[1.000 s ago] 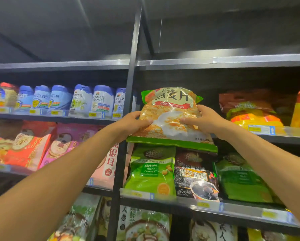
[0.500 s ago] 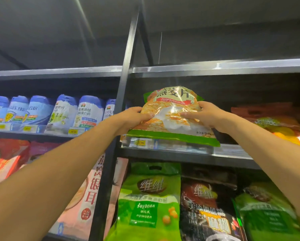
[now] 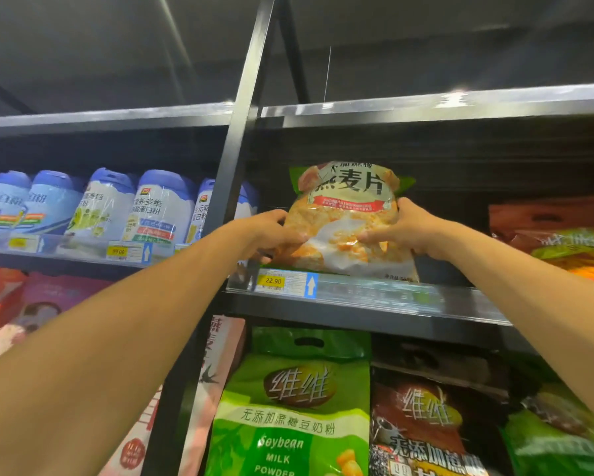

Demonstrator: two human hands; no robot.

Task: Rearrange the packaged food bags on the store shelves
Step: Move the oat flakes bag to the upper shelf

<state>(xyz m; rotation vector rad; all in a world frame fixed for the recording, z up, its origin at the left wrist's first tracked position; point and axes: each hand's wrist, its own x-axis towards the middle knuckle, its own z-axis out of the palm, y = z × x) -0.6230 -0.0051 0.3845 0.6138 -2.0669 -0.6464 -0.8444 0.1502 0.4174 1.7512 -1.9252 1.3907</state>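
The left hand (image 3: 271, 235) and right hand (image 3: 404, 231) each kept a curled grip on opposite sides of the orange-and-green cereal bag (image 3: 347, 214), which stood upright on the upper shelf (image 3: 392, 295), just right of the black post (image 3: 240, 139), its bottom seemingly resting behind the 22.90 price tag (image 3: 274, 281).

The oat bag (image 3: 349, 190) carries large dark characters, of which 麦片 reads clearly; the small white print on its red band is too fine to read. On the shelf edge below it a yellow price tag (image 3: 274, 281) says 22.90, with a white up-arrow (image 3: 310, 286) on blue beside it. A second yellow tag (image 3: 118, 251) under the blue-lidded canisters (image 3: 158, 207) reads 99.00; one canister shows 蛋白粉. The green bag (image 3: 288, 407) bears 维维, 无添加蔗糖豆奶粉 and "Soybean MILK POWDER". The brown bag (image 3: 422, 417) beside it also shows 维维
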